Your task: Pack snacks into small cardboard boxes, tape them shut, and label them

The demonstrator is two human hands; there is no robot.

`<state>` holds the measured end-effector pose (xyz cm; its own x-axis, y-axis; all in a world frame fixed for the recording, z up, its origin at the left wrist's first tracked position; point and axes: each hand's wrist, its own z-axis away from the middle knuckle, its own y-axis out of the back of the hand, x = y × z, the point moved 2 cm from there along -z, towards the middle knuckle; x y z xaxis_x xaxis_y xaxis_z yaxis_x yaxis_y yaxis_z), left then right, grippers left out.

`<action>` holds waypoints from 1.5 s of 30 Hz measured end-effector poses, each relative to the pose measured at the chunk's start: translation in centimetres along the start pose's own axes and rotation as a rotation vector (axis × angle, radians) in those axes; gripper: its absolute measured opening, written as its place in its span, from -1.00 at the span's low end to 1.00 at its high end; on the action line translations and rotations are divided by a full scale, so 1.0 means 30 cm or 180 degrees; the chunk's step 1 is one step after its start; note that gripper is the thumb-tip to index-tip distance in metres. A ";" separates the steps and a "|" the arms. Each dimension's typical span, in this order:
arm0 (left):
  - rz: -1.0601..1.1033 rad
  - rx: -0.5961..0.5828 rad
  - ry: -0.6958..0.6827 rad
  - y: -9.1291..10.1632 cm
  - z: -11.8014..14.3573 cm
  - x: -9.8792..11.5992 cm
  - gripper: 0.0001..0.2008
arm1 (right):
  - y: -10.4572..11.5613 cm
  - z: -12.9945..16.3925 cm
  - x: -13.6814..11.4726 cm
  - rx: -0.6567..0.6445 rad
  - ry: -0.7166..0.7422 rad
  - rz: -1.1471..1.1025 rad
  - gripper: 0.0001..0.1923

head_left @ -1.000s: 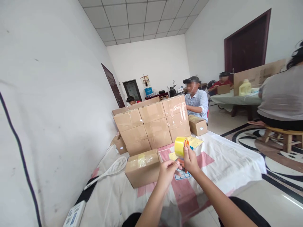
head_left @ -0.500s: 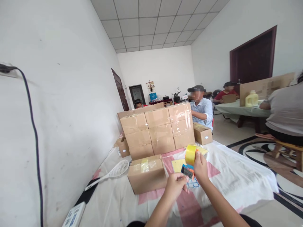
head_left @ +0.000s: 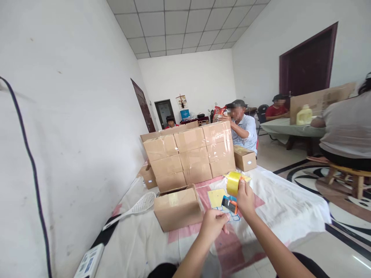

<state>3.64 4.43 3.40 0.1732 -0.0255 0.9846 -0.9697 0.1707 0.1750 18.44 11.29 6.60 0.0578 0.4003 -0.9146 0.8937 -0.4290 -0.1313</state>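
Observation:
My right hand (head_left: pixel 246 199) grips a tape dispenser (head_left: pixel 230 204) with a wide roll of yellow tape (head_left: pixel 233 183) on it. Its lower end is blue, black and orange. Just left of it, my left hand (head_left: pixel 213 224) is closed in a pinch, a little apart from the dispenser. Whatever its fingers hold is too small to make out. Left of both hands a cardboard box (head_left: pixel 178 210) sits on the cloth, with a strip of tape on it and a dark gap along its upper back edge. Yellow sheets (head_left: pixel 217 198) lie beyond the dispenser.
Stacked cardboard boxes (head_left: pixel 194 156) form a wall across the table. Smaller boxes (head_left: pixel 245 158) flank it. A white racket-shaped item (head_left: pixel 143 204) lies at left on the white-and-pink cloth (head_left: pixel 278 212). Across the table, a person (head_left: pixel 243 129) holds a red package (head_left: pixel 219 112). Others sit farther back.
My left fingers have moved slightly away from the dispenser. The near box now shows a dark gap at its upper back edge. The person opposite has raised a red package. The view has shifted slightly.

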 end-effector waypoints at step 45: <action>0.0066 -0.0341 0.0176 0.048 0.033 -0.018 -0.49 | 0.008 0.024 -0.004 -0.0273 0.0681 0.0332 -0.43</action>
<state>1.97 3.72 3.12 0.1655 0.0330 0.9857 -0.9496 0.2750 0.1503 18.33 10.56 6.41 0.2365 0.5235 -0.8185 0.9119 -0.4105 0.0009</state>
